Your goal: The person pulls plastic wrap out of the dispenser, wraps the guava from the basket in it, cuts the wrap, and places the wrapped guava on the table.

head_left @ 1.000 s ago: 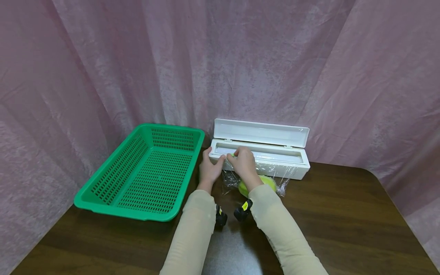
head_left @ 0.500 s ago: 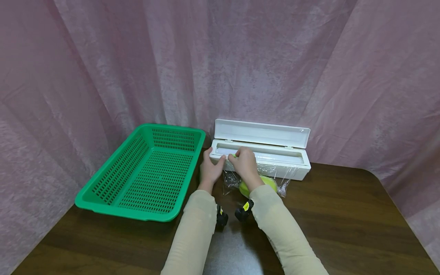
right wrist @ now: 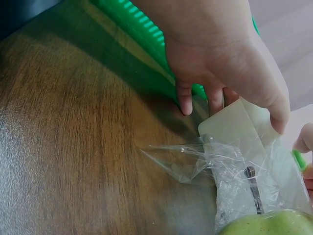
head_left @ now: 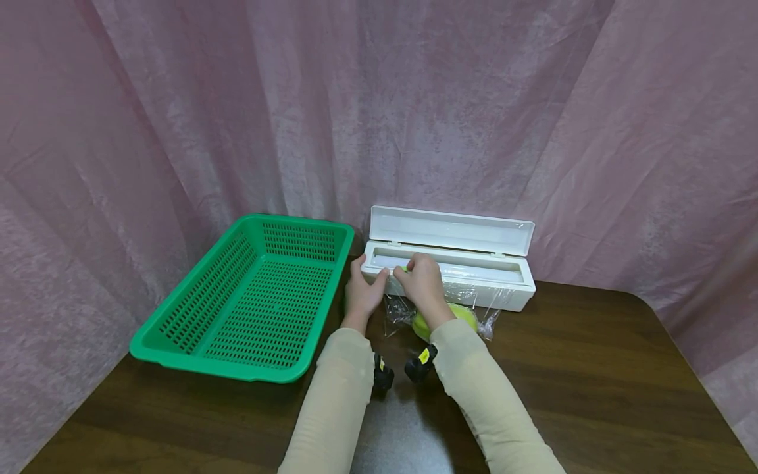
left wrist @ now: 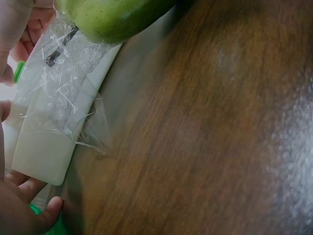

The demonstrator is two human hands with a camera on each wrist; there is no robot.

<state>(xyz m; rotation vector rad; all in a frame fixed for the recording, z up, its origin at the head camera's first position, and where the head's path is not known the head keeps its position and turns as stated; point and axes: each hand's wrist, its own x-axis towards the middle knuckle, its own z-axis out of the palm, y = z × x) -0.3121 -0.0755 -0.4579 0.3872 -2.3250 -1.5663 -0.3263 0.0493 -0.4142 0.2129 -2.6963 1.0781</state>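
While the left hand grips the left end of the white box, thumb on its top edge and fingers bent round the end, the right hand pinches a small bright green slider at the front edge, its fingertips partly hidden in the head view. Smooth plastic, long and rectangular, the box has its lid raised and a pale roll in its trough. Clear glossy film hangs over the front, crumpled into shiny creases, with a loose pointed flap. Just in front of the box sits the fruit, rounded, green and dark-speckled, half covered by the right forearm and cut off in both wrist views; the dark strip beside it is probably its stem. The basket at left is slotted green plastic, the table dark wood grain, the curtain pink and velvety. Yellow labels mark the black wrist cameras, their print too small to read, as is a tiny mark on the lid's right corner
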